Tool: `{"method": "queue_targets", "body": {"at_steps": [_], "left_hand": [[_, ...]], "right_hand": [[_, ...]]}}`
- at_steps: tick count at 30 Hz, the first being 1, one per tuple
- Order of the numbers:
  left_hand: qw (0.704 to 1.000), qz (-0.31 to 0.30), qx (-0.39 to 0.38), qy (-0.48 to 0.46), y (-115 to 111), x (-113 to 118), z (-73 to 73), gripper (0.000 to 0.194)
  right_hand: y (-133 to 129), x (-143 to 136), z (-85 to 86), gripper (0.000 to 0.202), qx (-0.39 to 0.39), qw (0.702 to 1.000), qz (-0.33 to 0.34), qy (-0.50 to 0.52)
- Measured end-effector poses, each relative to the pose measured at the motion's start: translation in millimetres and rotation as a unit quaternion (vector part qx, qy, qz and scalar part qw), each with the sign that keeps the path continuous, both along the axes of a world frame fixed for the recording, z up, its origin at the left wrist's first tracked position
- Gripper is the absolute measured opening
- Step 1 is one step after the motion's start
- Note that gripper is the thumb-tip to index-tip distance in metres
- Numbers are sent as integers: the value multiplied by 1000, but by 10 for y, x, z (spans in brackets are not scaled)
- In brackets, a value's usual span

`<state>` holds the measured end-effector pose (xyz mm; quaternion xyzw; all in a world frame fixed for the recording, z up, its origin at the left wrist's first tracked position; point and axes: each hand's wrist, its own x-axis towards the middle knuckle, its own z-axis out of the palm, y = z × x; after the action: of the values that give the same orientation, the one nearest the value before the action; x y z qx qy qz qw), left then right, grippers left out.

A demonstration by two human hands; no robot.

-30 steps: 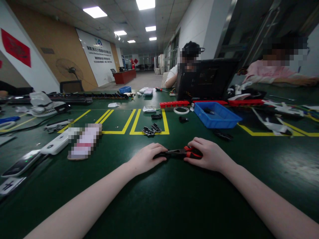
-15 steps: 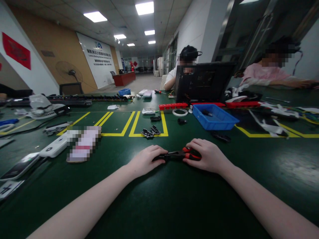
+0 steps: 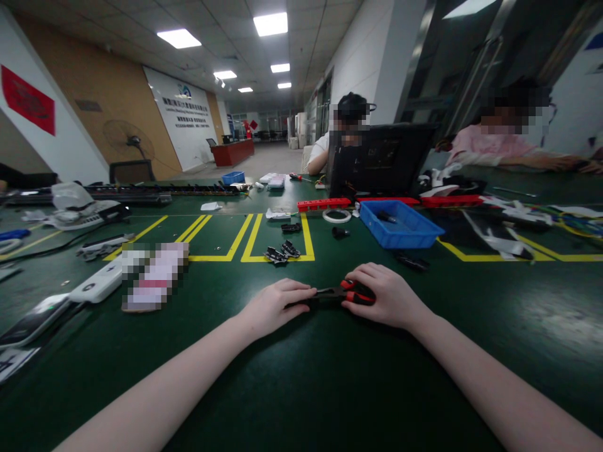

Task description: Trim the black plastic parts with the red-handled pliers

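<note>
My right hand (image 3: 384, 295) is wrapped around the red-and-black handles of long-nosed pliers (image 3: 358, 292), whose jaws point left. My left hand (image 3: 277, 307) pinches a small black part (image 3: 308, 302) between thumb and fingers; most of it is hidden. The pliers' tip reaches this part right beside my left fingertips. Both hands are just above the green table (image 3: 301, 389). Beyond them lie several black plastic pieces with metal bits (image 3: 281, 252), and another black piece (image 3: 291, 228) a little farther back.
A blue tray (image 3: 400, 233) stands beyond my right hand, with a dark piece inside. Near it are a white tape ring (image 3: 336, 216), a black cylinder (image 3: 340, 232) and a red power strip (image 3: 324, 204). White devices (image 3: 101, 276) lie at left. Two people sit across the table.
The view has shifted slightly, moving the scene a little left and down. Both hands keep their grips; the black part shows less between my left fingers.
</note>
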<state>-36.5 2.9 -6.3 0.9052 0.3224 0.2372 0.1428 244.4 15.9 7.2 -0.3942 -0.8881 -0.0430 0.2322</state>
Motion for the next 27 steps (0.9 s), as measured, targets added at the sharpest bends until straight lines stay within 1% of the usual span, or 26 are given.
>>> {"method": "queue_targets", "body": {"at_steps": [9, 21, 23, 27], "left_hand": [[1000, 5, 0, -3, -30, 12, 41, 35], [999, 10, -34, -38, -12, 9, 52, 33], [998, 28, -44, -40, -18, 14, 54, 36], [994, 96, -44, -16, -29, 29, 57, 46]], "right_hand": [[-33, -41, 10, 31, -36, 999, -12, -11], [-65, -72, 45, 31, -13, 1000, -18, -13], [-66, -69, 46, 30, -9, 1000, -17, -9], [-60, -59, 44, 29, -9, 1000, -19, -1]]}}
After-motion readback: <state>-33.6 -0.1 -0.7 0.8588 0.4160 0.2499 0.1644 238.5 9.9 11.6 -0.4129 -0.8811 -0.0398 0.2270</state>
